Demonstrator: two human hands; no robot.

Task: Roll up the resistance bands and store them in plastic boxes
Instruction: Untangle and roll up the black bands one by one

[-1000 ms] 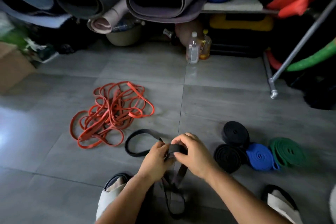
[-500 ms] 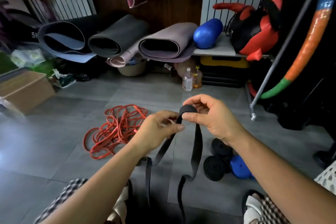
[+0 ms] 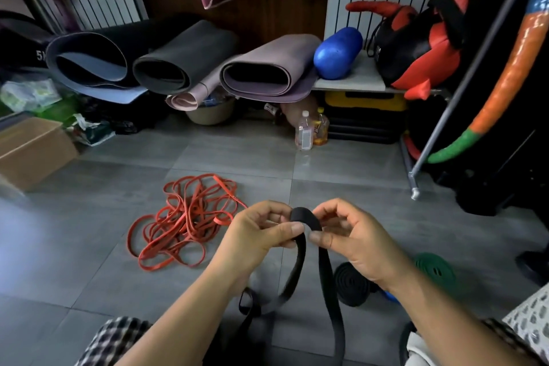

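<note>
Grey matte floor tiles (image 3: 89,246) with thin grout lines run under everything. Nearest, both hands are raised over the lap on a flat, rubbery black band (image 3: 306,217) whose end is wound into a small tight roll. The left hand (image 3: 255,235) pinches the roll's left side between thumb and curled fingers. The right hand (image 3: 353,241) pinches the right side, thumb tip just below it, so the roll sits at the fingertips between the two thumbs, not in either palm. Two loose tails hang from it toward the knees.

On the tiles under the right wrist lie a finished black coil (image 3: 352,285), a sliver of a blue coil (image 3: 389,296) mostly hidden by the forearm, and a green coil (image 3: 435,269). Left of the hands sprawls a tangle of thin orange-red bands (image 3: 184,217).

Farther off stands a cardboard box (image 3: 32,148), its contents not visible, and two plastic bottles (image 3: 304,131) — one clear, one holding amber liquid. At the wall rest loosely rolled foam mats (image 3: 184,59), and a glossy blue roller (image 3: 337,53) lies on a pale shelf (image 3: 359,80) above a yellow-lidded case (image 3: 365,101).
</note>
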